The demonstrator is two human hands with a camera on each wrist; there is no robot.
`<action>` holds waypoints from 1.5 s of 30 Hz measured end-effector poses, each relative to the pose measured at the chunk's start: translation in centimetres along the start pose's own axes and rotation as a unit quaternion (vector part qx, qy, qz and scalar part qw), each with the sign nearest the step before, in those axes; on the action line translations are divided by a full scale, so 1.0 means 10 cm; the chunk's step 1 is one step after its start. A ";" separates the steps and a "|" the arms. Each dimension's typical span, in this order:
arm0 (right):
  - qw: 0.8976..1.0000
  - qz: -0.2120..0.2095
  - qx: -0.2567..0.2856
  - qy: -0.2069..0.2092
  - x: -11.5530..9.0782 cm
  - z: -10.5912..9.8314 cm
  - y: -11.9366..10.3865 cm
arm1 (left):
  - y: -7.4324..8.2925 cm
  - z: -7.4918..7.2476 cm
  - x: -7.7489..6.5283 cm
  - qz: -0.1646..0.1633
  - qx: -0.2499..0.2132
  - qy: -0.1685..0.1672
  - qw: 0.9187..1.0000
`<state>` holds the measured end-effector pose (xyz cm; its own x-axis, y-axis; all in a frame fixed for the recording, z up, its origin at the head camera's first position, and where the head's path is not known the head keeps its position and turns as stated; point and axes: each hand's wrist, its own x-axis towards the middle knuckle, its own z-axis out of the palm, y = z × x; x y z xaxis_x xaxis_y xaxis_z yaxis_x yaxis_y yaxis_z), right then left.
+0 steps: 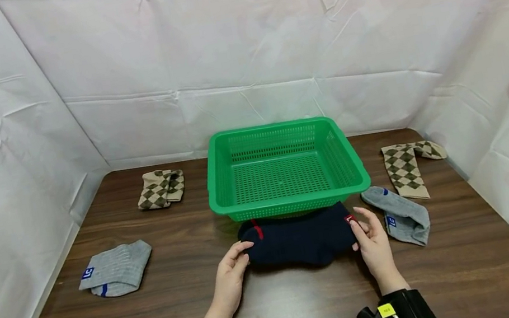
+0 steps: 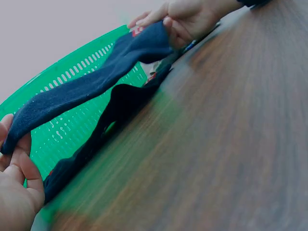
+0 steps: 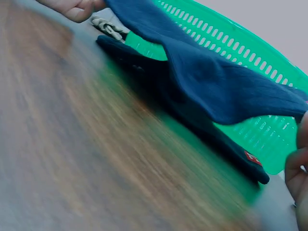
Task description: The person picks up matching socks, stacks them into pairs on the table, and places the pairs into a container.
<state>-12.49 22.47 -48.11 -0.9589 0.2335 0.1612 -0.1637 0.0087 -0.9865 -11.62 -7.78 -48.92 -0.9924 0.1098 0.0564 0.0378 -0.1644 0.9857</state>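
A navy sock with a red stripe and a red label is stretched sideways between both hands. My left hand pinches its left end between thumb and fingers. At the label end, my right hand pinches the cuff. Both wrist views show this held sock raised off the table. Beneath it, a second navy sock with a red label lies on the wooden table, mostly covered by the held one in the head view.
Just behind the socks stands a green plastic basket. Left of it lie a checkered sock and a grey sock. On the right are another checkered sock and a grey sock, the latter near my right hand. White sheeting surrounds the table.
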 end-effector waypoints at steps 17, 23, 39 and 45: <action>0.999 -0.043 -0.005 0.007 -0.03 0.09 0.01 | 0.00 0.01 0.00 0.036 0.065 -0.055 0.996; 0.995 -0.061 -0.072 -0.001 -0.01 0.12 0.02 | -0.03 0.01 0.02 0.055 0.175 -0.017 0.983; 0.944 -0.084 -0.302 -0.100 0.04 0.10 0.11 | -0.08 0.03 0.05 0.059 0.328 -0.008 0.943; 0.927 -0.084 -0.345 -0.122 0.03 0.11 0.14 | -0.10 0.05 0.06 0.062 0.387 0.002 0.920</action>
<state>-13.26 21.52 -49.37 -0.9710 -0.0545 0.2329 -0.2094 0.6641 -0.7177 -12.22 -7.05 -49.83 -0.9750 0.1339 0.1775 0.2223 0.5716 0.7898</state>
